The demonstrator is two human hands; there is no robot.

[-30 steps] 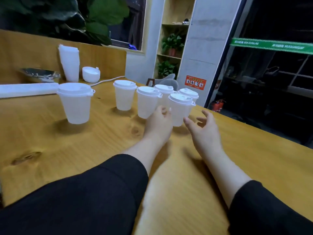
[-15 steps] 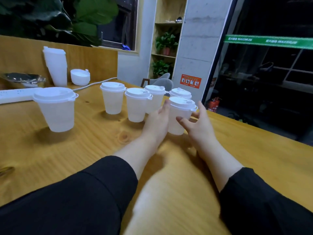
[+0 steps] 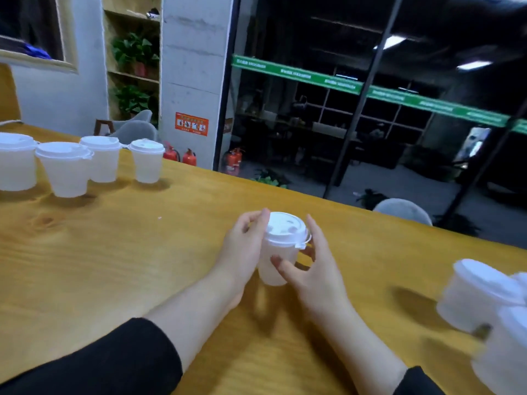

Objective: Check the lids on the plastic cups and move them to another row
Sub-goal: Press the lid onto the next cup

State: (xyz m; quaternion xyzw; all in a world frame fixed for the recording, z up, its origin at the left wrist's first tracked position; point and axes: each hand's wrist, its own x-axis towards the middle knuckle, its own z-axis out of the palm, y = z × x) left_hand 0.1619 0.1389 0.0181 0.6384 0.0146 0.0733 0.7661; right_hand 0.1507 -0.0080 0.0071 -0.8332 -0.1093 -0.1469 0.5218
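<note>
A white lidded plastic cup (image 3: 278, 252) is upright between both hands, over the middle of the wooden table (image 3: 114, 252). My left hand (image 3: 242, 249) curls round its left side, fingertips by the lid rim. My right hand (image 3: 310, 269) grips its right side, thumb across the front wall. Whether the cup touches the table I cannot tell. Several more lidded cups stand in a row at the far left, the nearest of them (image 3: 65, 168) and the rightmost (image 3: 147, 160).
Blurred lidded cups (image 3: 479, 297) sit at the right edge, one lower (image 3: 504, 360). The table's far edge runs diagonally behind the hands. Beyond it are a grey chair back (image 3: 403, 210), fire extinguishers (image 3: 233, 161) and a dark glass wall.
Both hands closed on the rightmost cup of the left row and carried it to the right, away from that row. My view swung right, bringing the cups at the right edge into sight.
</note>
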